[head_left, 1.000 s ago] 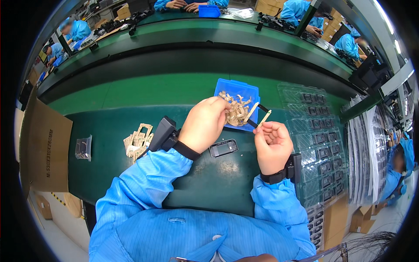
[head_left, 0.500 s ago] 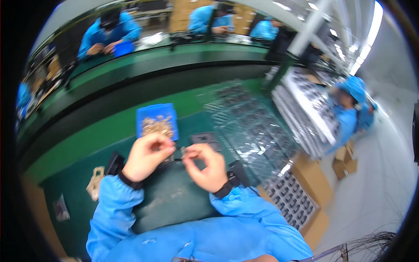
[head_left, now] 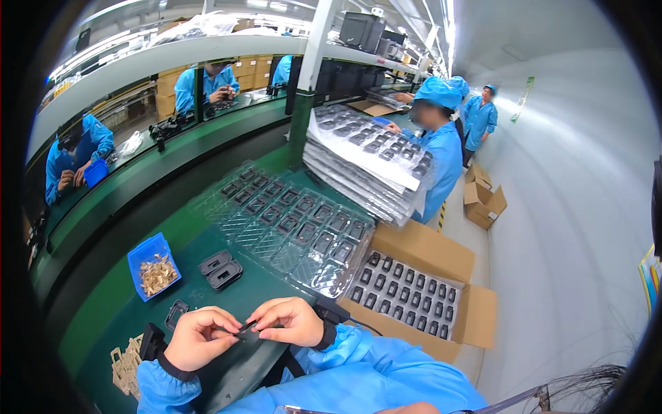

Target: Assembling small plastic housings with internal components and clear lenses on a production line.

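My left hand [head_left: 203,337] and my right hand [head_left: 288,321] meet over the near part of the green table. Their fingertips pinch a small, thin dark part [head_left: 246,327] from both sides. The fingers cover most of it, so its full shape cannot be made out. Just beyond my left hand lies a black plastic frame [head_left: 177,314]. Farther off is a pair of black plastic housings [head_left: 221,269], side by side. To their left a blue bin [head_left: 153,239] holds a heap of small gold-coloured metal pieces [head_left: 158,274].
Ahead, a clear blister tray [head_left: 269,259] carries rows of black frames. An open cardboard box [head_left: 476,310] of black parts stands at right, below stacked trays [head_left: 358,172]. Flat beige pieces [head_left: 125,367] lie at left. A co-worker [head_left: 441,148] stands beyond the stack.
The view has swung to the right, showing more of the box and tray stack. My hands, apart before near the blue bin, are now together on the dark part.
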The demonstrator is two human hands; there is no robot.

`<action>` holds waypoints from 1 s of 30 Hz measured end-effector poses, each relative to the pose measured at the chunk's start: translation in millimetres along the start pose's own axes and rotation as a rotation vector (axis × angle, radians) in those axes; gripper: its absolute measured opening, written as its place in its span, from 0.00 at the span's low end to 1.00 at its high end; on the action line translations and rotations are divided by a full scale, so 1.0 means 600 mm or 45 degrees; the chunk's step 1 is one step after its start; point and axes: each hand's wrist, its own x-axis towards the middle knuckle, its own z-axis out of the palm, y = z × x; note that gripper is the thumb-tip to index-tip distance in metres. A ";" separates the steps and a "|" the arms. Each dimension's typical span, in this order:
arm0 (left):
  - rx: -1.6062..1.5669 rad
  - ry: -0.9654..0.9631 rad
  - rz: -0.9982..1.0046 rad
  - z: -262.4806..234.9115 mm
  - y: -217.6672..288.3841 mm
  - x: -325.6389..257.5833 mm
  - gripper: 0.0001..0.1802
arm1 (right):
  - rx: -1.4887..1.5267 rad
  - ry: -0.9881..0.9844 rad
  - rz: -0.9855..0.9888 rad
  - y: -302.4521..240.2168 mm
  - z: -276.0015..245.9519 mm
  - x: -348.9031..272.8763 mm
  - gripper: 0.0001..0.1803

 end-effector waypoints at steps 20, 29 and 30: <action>1.703 0.774 0.361 -0.047 -0.077 0.087 0.17 | -0.901 0.491 -0.165 -0.002 -0.010 -0.047 0.23; 1.493 0.511 -0.026 0.025 -0.094 -0.080 0.33 | -1.070 0.197 -0.158 -0.005 -0.006 -0.006 0.21; 1.454 0.567 0.040 0.017 -0.103 -0.085 0.36 | -1.097 0.117 -0.145 0.007 -0.002 0.006 0.22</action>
